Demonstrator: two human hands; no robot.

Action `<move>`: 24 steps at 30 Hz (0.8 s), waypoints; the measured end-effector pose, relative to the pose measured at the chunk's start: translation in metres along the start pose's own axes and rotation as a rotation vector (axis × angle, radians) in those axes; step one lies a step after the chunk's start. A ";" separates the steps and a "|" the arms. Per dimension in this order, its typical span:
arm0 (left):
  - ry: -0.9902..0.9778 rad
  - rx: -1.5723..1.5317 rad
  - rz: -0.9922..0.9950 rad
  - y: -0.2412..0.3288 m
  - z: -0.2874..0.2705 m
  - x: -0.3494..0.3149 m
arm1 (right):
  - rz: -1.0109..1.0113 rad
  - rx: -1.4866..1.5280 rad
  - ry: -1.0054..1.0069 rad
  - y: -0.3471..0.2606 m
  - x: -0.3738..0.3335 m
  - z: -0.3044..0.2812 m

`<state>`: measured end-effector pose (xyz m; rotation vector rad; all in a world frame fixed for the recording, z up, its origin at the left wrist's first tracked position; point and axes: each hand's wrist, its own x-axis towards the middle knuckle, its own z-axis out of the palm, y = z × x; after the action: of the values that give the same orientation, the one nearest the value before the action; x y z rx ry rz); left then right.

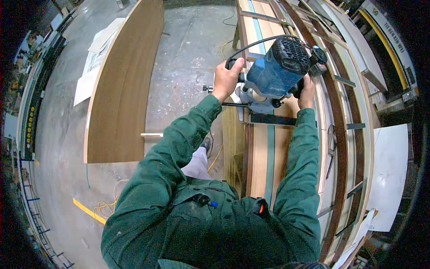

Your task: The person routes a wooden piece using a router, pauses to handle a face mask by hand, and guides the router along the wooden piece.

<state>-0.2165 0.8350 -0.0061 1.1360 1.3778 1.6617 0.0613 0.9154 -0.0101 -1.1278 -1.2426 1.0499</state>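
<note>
A blue plunge router (274, 71) with a black vented top stands on a long wooden frame, its metal base (260, 106) resting at the frame's near-left rail. My left hand (227, 79) is wrapped round its left black handle. On the other side, my right hand (306, 93) grips the right handle, partly hidden behind the motor housing. A black power cord (255, 43) arcs from the left handle over to the top. Under the router runs a dark crossbar (273, 119) between the frame's rails. The router bit is hidden from sight.
On the left stands a large brown wood panel (123, 85), with white sheets (101, 54) behind it. Dark rails (342, 121) with metal crosspieces run along the right. A pair of pliers (331, 139) lies among them. Yellow cord (107, 207) trails on the concrete floor.
</note>
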 end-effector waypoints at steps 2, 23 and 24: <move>-0.011 -0.050 -0.008 -0.002 0.001 -0.001 | -0.020 0.027 0.001 0.003 0.000 -0.002; -0.106 -0.004 -0.009 0.004 -0.012 0.006 | -0.007 0.147 0.103 -0.003 -0.019 0.010; -0.116 -0.026 -0.010 0.003 -0.012 0.008 | -0.014 0.117 0.142 -0.001 -0.020 0.009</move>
<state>-0.2300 0.8368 -0.0023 1.1898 1.2833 1.5769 0.0514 0.8964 -0.0117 -1.0827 -1.0623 1.0012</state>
